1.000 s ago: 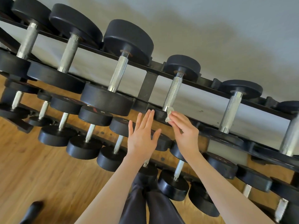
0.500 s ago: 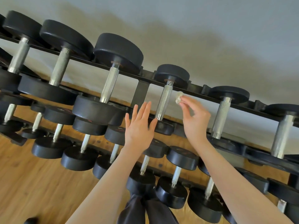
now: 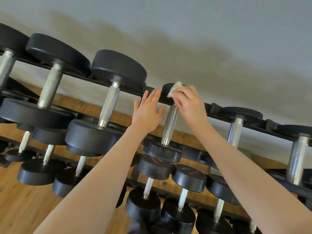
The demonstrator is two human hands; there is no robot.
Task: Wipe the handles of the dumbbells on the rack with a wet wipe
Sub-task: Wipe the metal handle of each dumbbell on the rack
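A black rack [image 3: 217, 116] carries rows of black dumbbells with knurled silver handles. My right hand [image 3: 188, 103] pinches a small white wet wipe [image 3: 173, 90] at the far top end of one top-row dumbbell handle [image 3: 169, 127], where it meets the far head. My left hand [image 3: 148, 110] is beside that handle on its left, fingers straight and together, holding nothing. Whether the left hand touches the rack's rail I cannot tell. The far head of this dumbbell is mostly hidden by my right hand.
Neighbouring top-row handles stand to the left [image 3: 108, 103] and right [image 3: 235, 132]. Smaller dumbbells [image 3: 188, 177] fill the lower rows. A grey wall [image 3: 202, 39] is behind the rack, wooden floor [image 3: 20, 200] below at left.
My right hand has carried the wipe from the handle's near end up and along to its far end. My left hand has risen beside it. The view has moved closer to the rack.
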